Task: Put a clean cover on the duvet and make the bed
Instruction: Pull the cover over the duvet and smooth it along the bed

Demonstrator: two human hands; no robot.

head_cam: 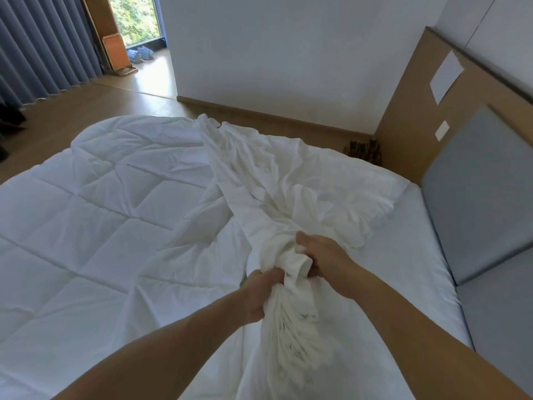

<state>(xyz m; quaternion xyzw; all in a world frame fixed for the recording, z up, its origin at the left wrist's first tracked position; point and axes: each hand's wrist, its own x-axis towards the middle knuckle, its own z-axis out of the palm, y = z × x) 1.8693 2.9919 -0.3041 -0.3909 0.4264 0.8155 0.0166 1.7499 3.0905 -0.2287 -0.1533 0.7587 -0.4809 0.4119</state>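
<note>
Amid bunched cover (288,197), fingers (272,275) half-buried

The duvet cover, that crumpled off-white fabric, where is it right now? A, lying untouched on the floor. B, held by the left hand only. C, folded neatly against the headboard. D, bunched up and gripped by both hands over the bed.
D: the left hand and right hand both curl round the gathered duvet cover, which trails across the quilted duvet.
</note>
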